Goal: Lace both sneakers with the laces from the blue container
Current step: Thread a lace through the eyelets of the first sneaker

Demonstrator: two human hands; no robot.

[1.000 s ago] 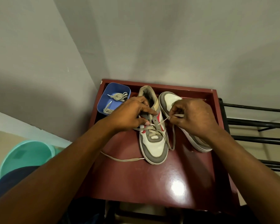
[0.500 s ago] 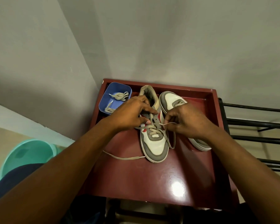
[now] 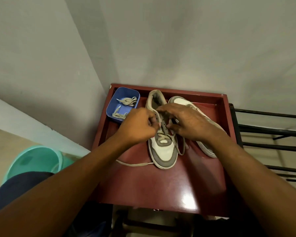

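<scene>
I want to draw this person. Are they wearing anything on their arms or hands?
No. The left hand and right hand are bare: no gloves, rings or watch show. Both forearms are bare too, with no sleeves in view.

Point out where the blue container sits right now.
In the head view, the blue container sits at the far left corner of the red table, just left of the partly laced sneaker, with a lace inside it.
</scene>
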